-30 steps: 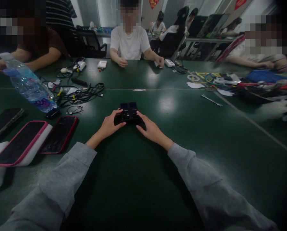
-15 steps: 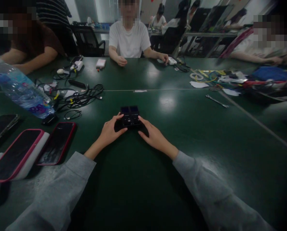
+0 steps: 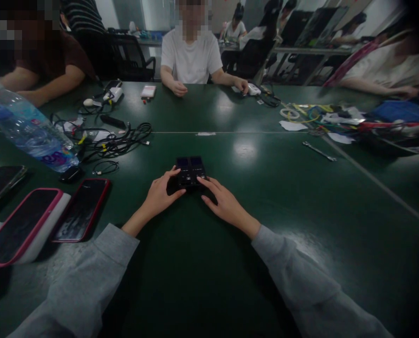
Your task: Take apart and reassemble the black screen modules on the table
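Note:
A small black electronic device (image 3: 190, 170) with two dark square panels side by side lies on the green table in front of me. At its left edge, my left hand (image 3: 162, 188) holds it, with the fingers at the upper side and the thumb along the near corner. My right hand (image 3: 223, 199) rests one fingertip on the device's lower right face. The right thumb is spread apart from that finger, near the front edge. Small light marks show on the near half of the device; its underside is hidden.
Left of me are a red-edged phone (image 3: 82, 211), a pink-cased phone (image 3: 24, 225), another phone (image 3: 1, 185) and water bottles (image 3: 36, 131). Black cables (image 3: 121, 141) lie beyond. A wrench (image 3: 319, 151) and a wire pile (image 3: 336, 115) are at right. A person (image 3: 191, 56) sits opposite.
My right index finger has moved left from the device's right edge onto its lower face. My left hand keeps nearly the same hold. The view has shifted slightly.

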The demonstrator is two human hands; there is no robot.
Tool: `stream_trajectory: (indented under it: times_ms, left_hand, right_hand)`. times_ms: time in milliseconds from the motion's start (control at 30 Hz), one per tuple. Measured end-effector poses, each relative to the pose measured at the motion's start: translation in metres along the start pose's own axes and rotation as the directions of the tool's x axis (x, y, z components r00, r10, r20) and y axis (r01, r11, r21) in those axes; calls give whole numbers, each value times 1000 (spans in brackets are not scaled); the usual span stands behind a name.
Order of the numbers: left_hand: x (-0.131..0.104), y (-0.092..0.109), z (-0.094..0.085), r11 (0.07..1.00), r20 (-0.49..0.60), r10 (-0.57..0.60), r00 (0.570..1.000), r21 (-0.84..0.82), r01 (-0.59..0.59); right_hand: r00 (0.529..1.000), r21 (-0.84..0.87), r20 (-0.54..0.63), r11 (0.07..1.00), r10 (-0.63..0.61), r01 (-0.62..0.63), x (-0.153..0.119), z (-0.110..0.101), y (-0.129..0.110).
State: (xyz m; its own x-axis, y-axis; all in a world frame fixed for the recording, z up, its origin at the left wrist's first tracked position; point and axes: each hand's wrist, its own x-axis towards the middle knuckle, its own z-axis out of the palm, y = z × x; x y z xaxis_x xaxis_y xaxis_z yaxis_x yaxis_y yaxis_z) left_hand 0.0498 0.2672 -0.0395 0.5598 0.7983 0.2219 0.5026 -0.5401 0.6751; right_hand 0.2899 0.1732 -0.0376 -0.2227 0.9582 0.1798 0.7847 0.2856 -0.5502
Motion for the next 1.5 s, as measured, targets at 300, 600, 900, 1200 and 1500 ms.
stream_trajectory:
  times_ms: [300,600,900,1200,1500]
  left_hand:
    - [-3,1,0,995,-26,49,998,94,-47]
    - [-10,13,4,862,-88,330,940,434,-262]
    - [-12,18,3,806,-109,361,926,536,-251]
    - [-8,17,4,722,-86,386,919,648,-242]
    - [-6,10,6,795,-107,378,920,547,-263]
  right_hand:
    - [1000,-6,-17,1000,-23,23,-4,3,3]
    - [979,-97,-203,995,10,-30,-3,3,1]
    - [959,-166,-281,984,18,-67,-3,0,1]
    - [962,-169,-272,983,21,-69,-5,-1,-1]
    - [948,-189,-319,980,-6,-57,-5,2,2]
